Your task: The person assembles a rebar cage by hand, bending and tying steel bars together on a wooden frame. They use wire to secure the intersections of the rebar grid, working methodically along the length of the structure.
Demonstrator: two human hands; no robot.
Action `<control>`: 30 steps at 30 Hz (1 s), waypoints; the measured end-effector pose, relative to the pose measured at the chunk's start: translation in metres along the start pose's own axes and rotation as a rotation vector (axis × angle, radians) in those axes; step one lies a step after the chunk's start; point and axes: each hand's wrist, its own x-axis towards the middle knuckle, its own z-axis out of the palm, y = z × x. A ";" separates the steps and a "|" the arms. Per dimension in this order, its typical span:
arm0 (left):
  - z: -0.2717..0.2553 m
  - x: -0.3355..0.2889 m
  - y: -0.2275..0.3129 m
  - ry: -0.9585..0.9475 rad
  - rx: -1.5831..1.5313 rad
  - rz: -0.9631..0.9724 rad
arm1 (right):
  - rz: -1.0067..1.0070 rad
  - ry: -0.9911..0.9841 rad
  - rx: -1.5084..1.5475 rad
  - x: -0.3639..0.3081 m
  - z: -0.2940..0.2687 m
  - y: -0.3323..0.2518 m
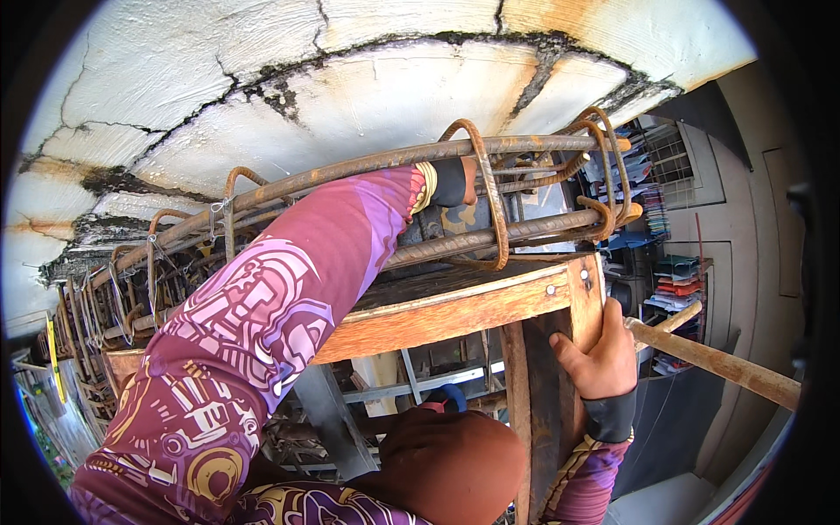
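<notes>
The left hand (470, 180), at 1 o'clock, is mostly hidden beside a hoop (496, 199) of the rusty rebar cage (539, 227); its finger state cannot be told. The cage arcs from 9 to 2 o'clock, partly covered by the patterned sleeve (289, 289). At 4 o'clock the right hand (605, 363) clasps the wooden frame (437, 317) at its end, some fingertips out of sight. Shelved papers (675, 284) at 3 o'clock look indistinct.

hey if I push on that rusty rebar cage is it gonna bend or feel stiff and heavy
The rebar cage would likely feel stiff, since thick ribbed bars run lengthwise through the stirrups. It's probably heavy, being long, with several steel bars. Single stirrups might shift slightly where thin wire ties seem to hold them.
</notes>
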 end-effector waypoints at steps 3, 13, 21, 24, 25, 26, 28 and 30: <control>0.009 0.006 0.010 -0.021 0.000 0.022 | 0.011 0.002 -0.001 -0.003 0.000 0.009; 0.002 0.007 0.014 -0.010 0.028 0.022 | -0.053 0.014 -0.039 -0.005 -0.003 0.002; 0.006 0.008 0.009 -0.012 0.026 0.022 | -0.011 -0.005 -0.063 -0.005 0.001 0.007; 0.005 0.006 0.009 -0.014 0.024 0.020 | -0.013 0.002 -0.079 -0.006 0.001 0.009; 0.005 0.007 0.010 -0.015 0.025 0.019 | -0.014 0.006 -0.087 -0.006 0.001 0.009; 0.004 0.006 0.010 -0.016 0.026 0.021 | -0.014 0.007 -0.081 -0.006 0.002 0.009; 0.004 0.006 0.010 -0.015 0.024 0.024 | -0.014 0.008 -0.069 -0.006 0.002 0.009; 0.004 0.006 0.010 -0.016 0.025 0.026 | -0.006 -0.003 -0.069 -0.005 0.001 0.009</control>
